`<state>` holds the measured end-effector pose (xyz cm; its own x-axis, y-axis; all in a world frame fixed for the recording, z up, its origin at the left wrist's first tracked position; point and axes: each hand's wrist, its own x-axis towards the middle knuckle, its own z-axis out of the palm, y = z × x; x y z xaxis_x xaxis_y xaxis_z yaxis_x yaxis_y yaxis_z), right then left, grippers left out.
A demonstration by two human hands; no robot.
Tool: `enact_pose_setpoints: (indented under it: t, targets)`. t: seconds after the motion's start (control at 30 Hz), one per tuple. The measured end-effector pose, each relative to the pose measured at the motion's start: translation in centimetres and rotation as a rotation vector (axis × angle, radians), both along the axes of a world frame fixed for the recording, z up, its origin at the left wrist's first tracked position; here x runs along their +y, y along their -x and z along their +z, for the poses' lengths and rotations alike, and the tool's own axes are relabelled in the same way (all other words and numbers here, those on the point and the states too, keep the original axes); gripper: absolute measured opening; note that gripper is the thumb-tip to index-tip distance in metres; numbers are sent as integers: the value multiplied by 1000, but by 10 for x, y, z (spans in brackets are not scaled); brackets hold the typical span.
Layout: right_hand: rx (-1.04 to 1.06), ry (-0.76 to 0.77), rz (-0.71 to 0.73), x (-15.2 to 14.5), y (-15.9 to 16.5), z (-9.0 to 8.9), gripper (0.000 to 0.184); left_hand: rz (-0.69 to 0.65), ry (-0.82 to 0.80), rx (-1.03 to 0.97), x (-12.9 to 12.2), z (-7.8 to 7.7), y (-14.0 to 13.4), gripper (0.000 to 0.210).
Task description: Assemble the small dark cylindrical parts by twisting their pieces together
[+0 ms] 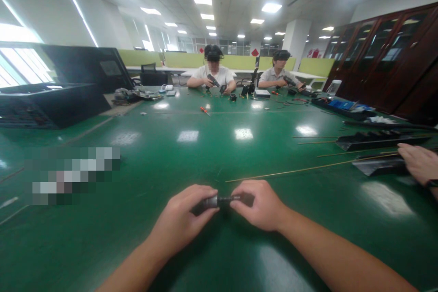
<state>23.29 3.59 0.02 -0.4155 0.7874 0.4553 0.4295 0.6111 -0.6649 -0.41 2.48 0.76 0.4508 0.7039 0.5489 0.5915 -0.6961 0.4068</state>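
Low in the middle of the head view, my left hand [187, 212] is closed around a short dark cylindrical tool with a greyish collar [212, 201]. From the collar a thin dark shaft [224, 200] points to the right. The shaft's far end is pinched between the thumb and fingers of my right hand [260, 205]. Both hands hold the piece level, just over the green tabletop [153, 146]. My fingers cover the rear of the cylinder, and the exact kind of tool does not show.
A long thin brass-coloured rod [290, 173] lies beyond my right hand. Black angled channels [378, 164] are at right, under another person's hand [419, 162]. An orange screwdriver [204, 110] lies farther back. Two people sit opposite, holding dark power tools. A large black case [68, 105] stands left.
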Motion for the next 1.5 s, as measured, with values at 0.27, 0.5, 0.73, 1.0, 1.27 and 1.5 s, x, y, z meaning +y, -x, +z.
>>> enact_pose_setpoints:
  t: [0.27,0.5,0.73,1.0,1.27,1.5]
  targets:
    - [-22,23,-32,0,-1,-1,7,20,-2,-1,0,0,3,21]
    - [-83,52,-50,1,-2,0,9,28,19,0,2,1,2,20]
    - [-75,63,-67,2,-2,-1,9,73,51,27,4,-1,6,22]
    - [-49,73,-87,3,-3,2,7,55,153,75,8,-4,7,36]
    - [-57,125,-71,3,-1,4,9,165,409,-136,17,-9,16,34]
    - [-59,117,-68,4,-1,1,9,413,228,-100,17,1,92,47]
